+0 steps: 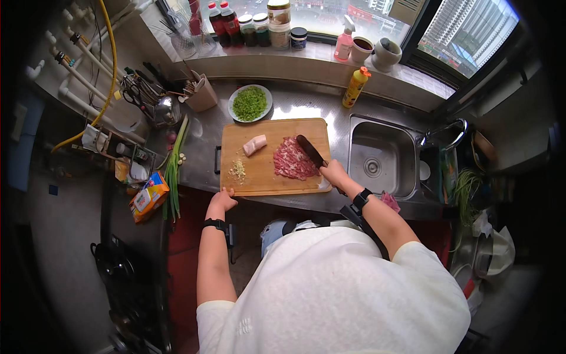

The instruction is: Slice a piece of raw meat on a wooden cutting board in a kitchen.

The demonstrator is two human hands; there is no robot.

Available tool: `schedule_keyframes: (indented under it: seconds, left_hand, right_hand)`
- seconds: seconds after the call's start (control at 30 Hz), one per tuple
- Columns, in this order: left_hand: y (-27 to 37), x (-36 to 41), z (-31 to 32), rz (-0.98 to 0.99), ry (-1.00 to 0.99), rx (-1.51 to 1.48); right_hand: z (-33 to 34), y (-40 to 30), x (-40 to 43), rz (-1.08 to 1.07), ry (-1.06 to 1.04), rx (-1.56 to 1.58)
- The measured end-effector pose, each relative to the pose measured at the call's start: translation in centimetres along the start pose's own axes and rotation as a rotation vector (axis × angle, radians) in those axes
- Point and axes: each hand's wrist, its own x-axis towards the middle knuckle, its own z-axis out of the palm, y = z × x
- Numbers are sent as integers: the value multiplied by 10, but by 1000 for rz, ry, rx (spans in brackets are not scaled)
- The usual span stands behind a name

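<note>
My right hand (335,173) grips the handle of a dark-bladed kitchen knife (311,150). Its blade lies over a flat heap of chopped raw meat (289,161) on the right half of a wooden cutting board (261,179). At the board's near left corner rests my left hand (223,200), its fingers on the edge. A pale piece of raw meat or fat (255,145) sits left of the heap. Nearer the left side are minced bits, perhaps garlic or ginger (239,170). Behind the board stands a white plate (231,110) of chopped green vegetable (249,103).
Right of the board is a steel sink (384,137) with a faucet (455,135). A yellow bottle (355,87) stands behind. Leeks or large scallions (177,168) and an orange wipes pack (149,198) lie left, near a utensil holder (202,94). Bottles and jars (261,28) line the windowsill.
</note>
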Motion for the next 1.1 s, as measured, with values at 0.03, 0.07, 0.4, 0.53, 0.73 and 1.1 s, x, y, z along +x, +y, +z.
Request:
schedule_keyframes:
  seconds: [0.03, 0.07, 0.4, 0.53, 0.73, 1.1]
  left_hand:
    - [1, 0, 1, -1, -6, 0]
    - [1, -4, 6, 1, -23, 5]
    - [4, -5, 1, 9, -22, 66]
    - [2, -6, 6, 0, 1, 43]
    - [-1, -9, 8, 10, -6, 10]
    - [2, -12, 7, 25, -10, 26]
  right_hand:
    - [-12, -13, -3, 74, -77, 55]
    - [-31, -35, -10, 122, -125, 57]
    - [10, 1, -5, -39, 21, -56]
    - [-17, -27, -4, 64, -88, 88]
    - [-53, -71, -14, -57, 21, 181]
    - [-24, -30, 6, -8, -30, 26]
